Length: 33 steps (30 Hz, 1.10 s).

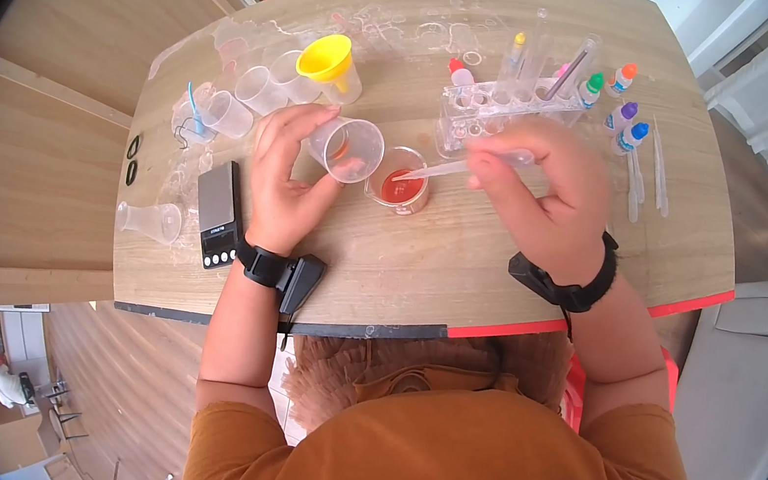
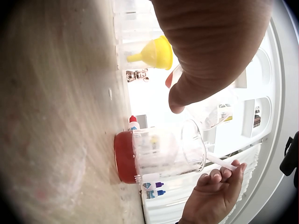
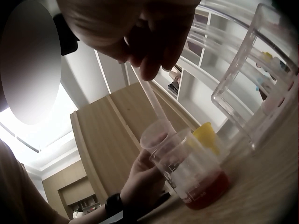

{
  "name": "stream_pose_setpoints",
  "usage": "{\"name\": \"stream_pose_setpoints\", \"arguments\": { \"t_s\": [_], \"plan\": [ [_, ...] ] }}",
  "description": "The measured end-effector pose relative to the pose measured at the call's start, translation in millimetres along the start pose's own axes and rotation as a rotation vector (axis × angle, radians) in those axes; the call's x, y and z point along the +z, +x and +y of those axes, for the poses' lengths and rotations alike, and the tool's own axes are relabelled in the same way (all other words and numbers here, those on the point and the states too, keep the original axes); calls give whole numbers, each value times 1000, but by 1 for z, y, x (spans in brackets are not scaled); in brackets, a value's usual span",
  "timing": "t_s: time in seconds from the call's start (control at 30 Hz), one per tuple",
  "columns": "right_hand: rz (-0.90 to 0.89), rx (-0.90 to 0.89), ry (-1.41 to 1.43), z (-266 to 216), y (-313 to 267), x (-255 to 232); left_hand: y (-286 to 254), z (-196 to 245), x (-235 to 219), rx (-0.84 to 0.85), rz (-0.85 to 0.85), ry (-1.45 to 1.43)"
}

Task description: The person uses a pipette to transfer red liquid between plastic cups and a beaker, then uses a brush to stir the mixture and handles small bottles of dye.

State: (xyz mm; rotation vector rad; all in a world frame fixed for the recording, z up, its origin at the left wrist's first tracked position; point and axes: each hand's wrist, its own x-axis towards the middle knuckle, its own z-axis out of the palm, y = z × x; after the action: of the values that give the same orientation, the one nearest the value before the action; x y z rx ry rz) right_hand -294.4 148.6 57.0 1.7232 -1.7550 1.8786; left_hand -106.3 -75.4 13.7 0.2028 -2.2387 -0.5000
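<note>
My left hand holds a clear plastic cup tilted, its mouth facing me, just left of a glass beaker. Red liquid fills the bottom of the beaker, which stands on the table. Over on the right, my right hand pinches a translucent plastic dropper near its bulb. The dropper slants down to the left, its lower end inside the beaker. From the right wrist view, the dropper passes below my fingers toward the beaker's rim.
Behind the beaker stands a test tube rack with dropper bottles around it. A yellow funnel sits in a cup at the back. Several clear cups, a black scale and a flask are on the left. Spare droppers lie right.
</note>
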Motion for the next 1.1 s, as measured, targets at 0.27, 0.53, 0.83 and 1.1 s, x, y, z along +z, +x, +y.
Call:
{"name": "stream_pose_setpoints", "arguments": {
  "t_s": [0.27,0.53,0.83,1.1],
  "plan": [
    [96,91,239,-5,-6,-5,0,3,0,-3,4,-6],
    [-142,-51,14,-2,-4,10,0,5,-3,6,-46,15],
    [-208,-50,27,1,-7,13,0,6,-3,33,-4,-10],
    [-207,-64,23,4,-10,14,-1,5,-4,37,-36,17]
  ]
}}
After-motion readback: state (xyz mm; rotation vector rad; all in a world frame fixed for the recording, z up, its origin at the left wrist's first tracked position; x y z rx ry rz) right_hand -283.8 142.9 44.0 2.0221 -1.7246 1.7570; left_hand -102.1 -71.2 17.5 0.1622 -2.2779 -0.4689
